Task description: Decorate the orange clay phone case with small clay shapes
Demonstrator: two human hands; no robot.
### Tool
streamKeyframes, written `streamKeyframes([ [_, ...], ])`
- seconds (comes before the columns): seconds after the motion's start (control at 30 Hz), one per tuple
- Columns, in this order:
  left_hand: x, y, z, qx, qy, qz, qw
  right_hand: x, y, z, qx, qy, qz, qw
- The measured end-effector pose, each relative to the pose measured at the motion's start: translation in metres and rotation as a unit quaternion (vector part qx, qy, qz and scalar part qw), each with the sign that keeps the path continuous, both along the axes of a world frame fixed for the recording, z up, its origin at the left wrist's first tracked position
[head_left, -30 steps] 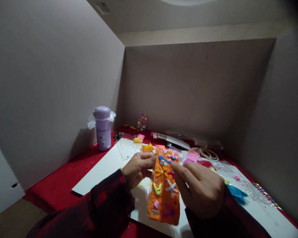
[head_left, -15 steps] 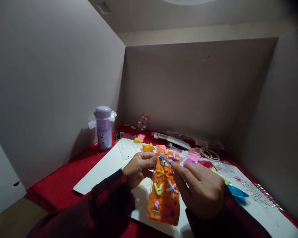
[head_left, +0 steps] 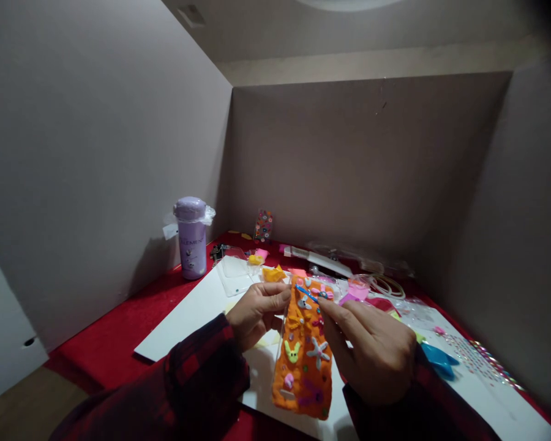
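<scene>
An orange clay-covered phone case [head_left: 303, 367] is held up at a tilt in front of me, dotted with small clay shapes and beads. My left hand [head_left: 257, 309] pinches its upper left edge between thumb and fingers. Between the thumb and fingers of my right hand [head_left: 371, 346] is a thin blue modelling tool [head_left: 305, 293]. The tool lies across the upper part of the case, its tip near the top left, over a small white and grey clay shape [head_left: 304, 304]. Part of the case's right edge is hidden behind my right fingers.
A white board [head_left: 183, 318] lies under my hands on a red cloth [head_left: 105, 324]. At the left stands a purple tumbler [head_left: 193, 242]. Orange clay [head_left: 273, 274], a blue packet [head_left: 439, 361] and gem stickers [head_left: 472, 355] lie about. A decorated case [head_left: 263, 225] leans at the back.
The blue tool's tip has shifted slightly up and to the right on the case. Both hands stay almost where they were, and the case has barely moved.
</scene>
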State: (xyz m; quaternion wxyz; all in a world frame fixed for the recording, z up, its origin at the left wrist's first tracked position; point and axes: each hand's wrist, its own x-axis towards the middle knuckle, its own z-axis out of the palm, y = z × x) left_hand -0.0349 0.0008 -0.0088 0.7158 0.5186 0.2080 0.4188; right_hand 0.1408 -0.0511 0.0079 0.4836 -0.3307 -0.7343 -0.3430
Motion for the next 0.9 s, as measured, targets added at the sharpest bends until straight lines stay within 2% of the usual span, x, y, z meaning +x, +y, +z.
streamKeyframes([
  [0.67, 0.0004, 0.0006, -0.0017, -0.002, -0.01, 0.0, 1.0, -0.0021, -0.0008, -0.0043, -0.004, -0.002, 0.005, 1.0],
  [0.9, -0.0004, 0.0014, -0.0017, -0.001, -0.008, 0.0, 1.0, -0.0027, -0.0012, -0.0009, 0.0, 0.015, 0.004, 1.0],
])
